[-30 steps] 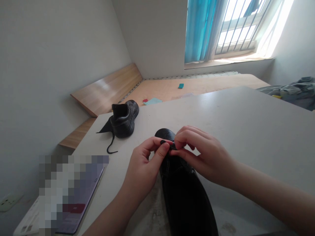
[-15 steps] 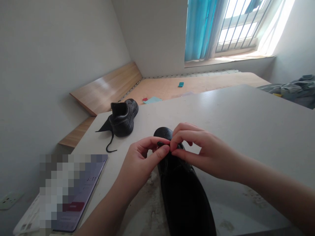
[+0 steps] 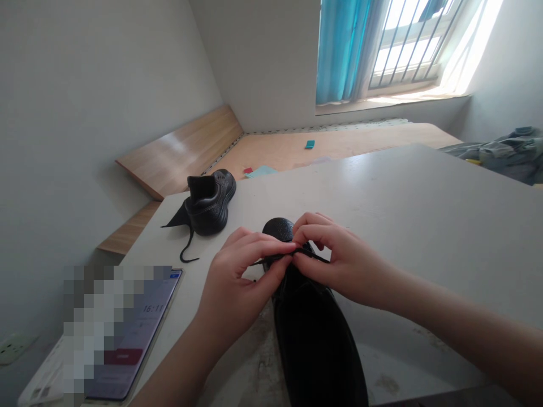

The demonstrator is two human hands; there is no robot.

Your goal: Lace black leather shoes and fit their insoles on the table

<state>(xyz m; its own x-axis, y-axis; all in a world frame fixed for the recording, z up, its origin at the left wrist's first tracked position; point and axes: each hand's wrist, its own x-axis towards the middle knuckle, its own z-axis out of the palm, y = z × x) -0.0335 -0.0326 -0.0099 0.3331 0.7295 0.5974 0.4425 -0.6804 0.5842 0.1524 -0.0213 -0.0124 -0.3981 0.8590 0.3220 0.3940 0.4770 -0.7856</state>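
A black leather shoe (image 3: pixel 320 339) lies on the white table in front of me, its toe pointing away. Over its front part, both hands pinch a black shoelace (image 3: pixel 316 255). My left hand (image 3: pixel 248 271) has thumb and fingertips closed on the lace from the left. From the right, my right hand (image 3: pixel 335 249) grips the same lace, its fingertips almost touching those of the left. The lace runs roughly crosswise between them, and a thin end shows inside the left hand's curl. The fingers hide most of the eyelets.
Another black shoe (image 3: pixel 210 203) stands at the table's far left, a loose lace trailing from it. A phone (image 3: pixel 139 339) lies at the near left edge of the white table (image 3: pixel 382 192). Behind are a wooden surface (image 3: pixel 360 135) and clothes (image 3: pixel 504 152) at right.
My left hand has straightened its fingers and shifted its pinch, and more of the lace now shows stretched between the hands. The right hand stays near the same spot.
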